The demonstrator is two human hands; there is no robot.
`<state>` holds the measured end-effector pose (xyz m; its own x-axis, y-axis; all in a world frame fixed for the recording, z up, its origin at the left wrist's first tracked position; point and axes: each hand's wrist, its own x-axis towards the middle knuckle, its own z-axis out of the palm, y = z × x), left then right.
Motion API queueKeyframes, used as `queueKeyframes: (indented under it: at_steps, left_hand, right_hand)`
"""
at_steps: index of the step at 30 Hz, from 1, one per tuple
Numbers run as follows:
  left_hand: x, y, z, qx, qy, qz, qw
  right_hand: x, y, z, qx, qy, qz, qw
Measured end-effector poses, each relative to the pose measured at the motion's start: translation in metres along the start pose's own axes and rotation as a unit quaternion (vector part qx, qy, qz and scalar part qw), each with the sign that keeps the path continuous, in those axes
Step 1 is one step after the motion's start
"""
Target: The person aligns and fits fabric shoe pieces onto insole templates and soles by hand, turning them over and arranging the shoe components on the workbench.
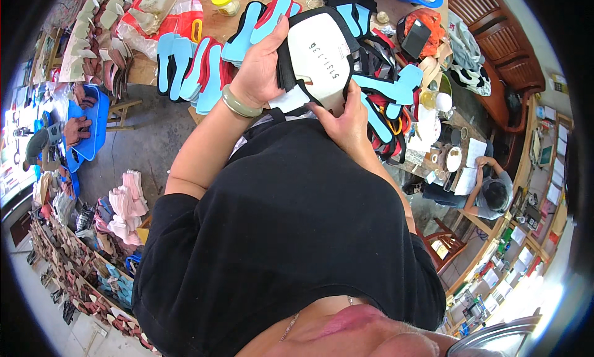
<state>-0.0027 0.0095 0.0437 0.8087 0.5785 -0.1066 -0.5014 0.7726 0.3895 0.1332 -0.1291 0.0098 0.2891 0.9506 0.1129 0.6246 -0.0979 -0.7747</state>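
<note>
Head view: the left hand [261,73] gripped the left side of a black-edged white panel [314,53], thumb along its edge. The right hand [348,123] held its lower right edge, thumb in front. The panel was held above the black shirt [297,214], near the worktable [143,74]. Light-blue-topped pieces [213,75] lay beyond the left forearm; a yellow-lidded jar [224,3] stood behind them.
</note>
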Motion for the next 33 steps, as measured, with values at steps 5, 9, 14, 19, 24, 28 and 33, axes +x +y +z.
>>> queueKeyframes:
  at_steps: [5, 9, 14, 19, 24, 28, 33]
  left_hand:
    - [0.000, 0.003, -0.007, -0.018, -0.022, -0.013, 0.999]
    - [-0.001, 0.004, -0.010, -0.036, -0.048, -0.002, 0.998]
    - [-0.003, 0.004, -0.015, -0.026, -0.040, 0.005, 0.999]
    - [0.003, -0.004, -0.014, 0.139, 0.078, 0.065, 0.985]
    - [0.006, -0.003, -0.015, 0.170, 0.132, 0.064, 0.974]
    - [0.001, 0.007, -0.016, 0.215, 0.134, 0.012, 0.967]
    - [0.006, 0.010, -0.029, 0.562, 0.093, 0.045, 0.820]
  right_hand:
    - [0.001, -0.001, 0.001, 0.017, 0.009, -0.007, 1.000]
    - [0.002, -0.006, 0.000, 0.001, -0.014, 0.003, 1.000]
    - [0.003, -0.005, 0.001, -0.024, -0.016, -0.025, 0.999]
    - [0.012, 0.009, 0.008, -0.061, 0.006, -0.070, 0.996]
    - [0.020, 0.022, 0.009, -0.106, 0.014, -0.106, 0.989]
    - [0.023, 0.024, 0.008, 0.077, -0.073, 0.014, 0.994]
    - [0.025, 0.048, 0.030, 0.274, -0.062, -0.017, 0.960]
